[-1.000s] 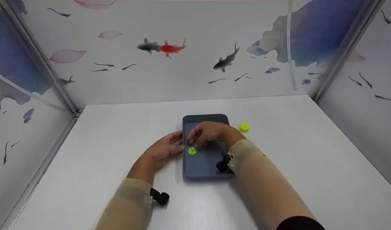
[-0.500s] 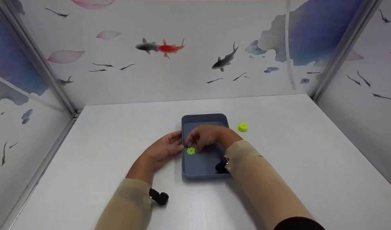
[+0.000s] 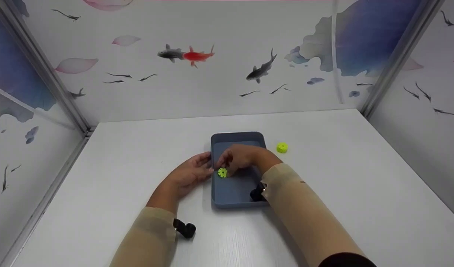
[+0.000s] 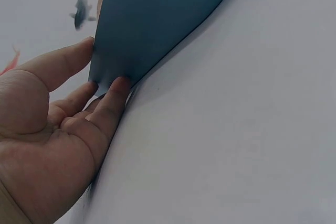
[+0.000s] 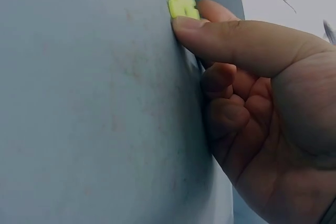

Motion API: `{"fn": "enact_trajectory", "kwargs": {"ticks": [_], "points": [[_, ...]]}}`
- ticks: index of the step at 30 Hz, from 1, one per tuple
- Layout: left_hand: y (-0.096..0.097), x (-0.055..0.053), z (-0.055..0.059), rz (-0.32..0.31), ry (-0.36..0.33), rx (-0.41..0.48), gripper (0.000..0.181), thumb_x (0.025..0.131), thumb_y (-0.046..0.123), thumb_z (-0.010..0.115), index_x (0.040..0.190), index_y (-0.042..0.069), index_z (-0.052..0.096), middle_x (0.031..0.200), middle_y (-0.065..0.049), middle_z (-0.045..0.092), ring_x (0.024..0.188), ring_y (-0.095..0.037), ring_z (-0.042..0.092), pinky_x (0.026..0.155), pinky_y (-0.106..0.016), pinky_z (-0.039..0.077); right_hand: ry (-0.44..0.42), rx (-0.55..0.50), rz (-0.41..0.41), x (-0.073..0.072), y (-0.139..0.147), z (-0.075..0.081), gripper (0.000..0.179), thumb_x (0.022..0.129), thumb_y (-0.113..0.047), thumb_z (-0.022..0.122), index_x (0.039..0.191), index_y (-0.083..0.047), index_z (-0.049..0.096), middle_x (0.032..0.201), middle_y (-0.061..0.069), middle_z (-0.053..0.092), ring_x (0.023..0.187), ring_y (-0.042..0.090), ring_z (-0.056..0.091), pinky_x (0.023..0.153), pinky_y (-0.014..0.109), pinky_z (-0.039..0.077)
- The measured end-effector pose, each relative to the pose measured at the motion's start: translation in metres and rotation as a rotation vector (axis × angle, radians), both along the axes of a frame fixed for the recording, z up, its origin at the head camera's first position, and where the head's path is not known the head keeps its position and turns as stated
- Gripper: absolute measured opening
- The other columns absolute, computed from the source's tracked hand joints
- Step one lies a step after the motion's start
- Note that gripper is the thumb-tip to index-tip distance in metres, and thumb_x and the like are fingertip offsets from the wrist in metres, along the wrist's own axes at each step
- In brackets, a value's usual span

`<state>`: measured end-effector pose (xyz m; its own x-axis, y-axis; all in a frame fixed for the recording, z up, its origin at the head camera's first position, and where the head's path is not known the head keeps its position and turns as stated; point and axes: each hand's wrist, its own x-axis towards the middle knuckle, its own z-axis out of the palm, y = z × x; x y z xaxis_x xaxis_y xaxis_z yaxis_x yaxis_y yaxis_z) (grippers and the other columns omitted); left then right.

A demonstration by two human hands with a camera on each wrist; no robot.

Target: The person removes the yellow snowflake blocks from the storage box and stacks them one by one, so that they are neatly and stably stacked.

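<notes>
A grey-blue rectangular tray (image 3: 238,193) lies on the white table. My left hand (image 3: 189,172) is at its left side, with the fingertips and thumb against the outer wall (image 4: 152,19); those fingers are extended, only slightly bent. Inside the tray, near the left wall, my right hand (image 3: 243,156) pinches a small yellow-green notched disc (image 3: 222,172) by its edge. In the right wrist view the thumb overlaps the lower part of the disc (image 5: 181,2), and the other fingers are curled below. Part of the tray is hidden under the right hand and forearm.
A yellow-green round piece (image 3: 282,148), thick like a small stack of discs, sits on the table just right of the tray. A black wrist camera (image 3: 258,193) hangs over the tray's lower right corner. Printed white walls (image 3: 227,92) enclose the table.
My right hand has come down to the disc lying in the tray and taken it between thumb and finger. The disc has shifted slightly away from me. The left hand stays at the tray.
</notes>
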<state>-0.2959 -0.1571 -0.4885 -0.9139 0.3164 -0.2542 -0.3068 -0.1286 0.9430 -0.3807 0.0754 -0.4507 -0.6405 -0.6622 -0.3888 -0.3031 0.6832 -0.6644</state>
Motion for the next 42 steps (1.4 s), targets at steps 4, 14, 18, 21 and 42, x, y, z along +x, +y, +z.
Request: {"fn": "enact_trajectory", "kwargs": {"ticks": [4,14,18,21,42], "points": [[0.000,0.000,0.000,0.001,0.001,0.003,0.085,0.094,-0.004,0.074,0.167,0.011,0.033,0.178,-0.009,0.028,0.166,-0.025,0.027,0.132,-0.044,0.034,0.034,0.012,0.000,-0.001,0.000,-0.001,0.027,0.089,-0.015,0.086,0.111,-0.030,0.081,0.106,-0.006,0.075,0.098,0.015,0.061,0.089,0.031,0.052],[-0.001,-0.001,-0.002,-0.006,0.004,0.002,0.084,0.094,-0.003,0.074,0.167,0.011,0.034,0.177,-0.008,0.030,0.166,-0.024,0.028,0.131,-0.043,0.035,0.025,-0.049,-0.064,-0.002,0.000,-0.003,0.021,0.094,-0.019,0.080,0.113,-0.029,0.082,0.105,-0.004,0.076,0.090,0.015,0.064,0.079,0.029,0.055],[-0.001,-0.001,-0.001,-0.008,0.005,-0.001,0.083,0.094,-0.004,0.073,0.167,0.010,0.035,0.177,-0.009,0.031,0.165,-0.024,0.030,0.131,-0.043,0.036,0.001,-0.108,-0.110,-0.003,0.001,-0.002,0.018,0.096,-0.022,0.078,0.113,-0.026,0.083,0.101,-0.003,0.078,0.081,0.013,0.066,0.071,0.027,0.057],[-0.001,-0.002,0.000,-0.002,0.002,0.002,0.083,0.094,-0.004,0.073,0.166,0.010,0.035,0.177,-0.009,0.031,0.165,-0.024,0.030,0.131,-0.043,0.036,-0.011,-0.149,-0.134,-0.004,0.002,0.000,0.015,0.097,-0.022,0.078,0.111,-0.024,0.083,0.100,-0.001,0.080,0.080,0.014,0.069,0.073,0.028,0.060],[-0.001,-0.003,-0.003,0.001,0.017,0.003,0.083,0.094,-0.007,0.072,0.166,0.008,0.035,0.177,-0.010,0.030,0.167,-0.025,0.026,0.132,-0.044,0.034,0.043,-0.646,-0.604,0.000,0.054,0.035,0.024,0.099,-0.023,0.077,0.119,-0.009,0.079,0.116,0.012,0.076,0.095,0.021,0.075,0.088,0.030,0.066]]}}
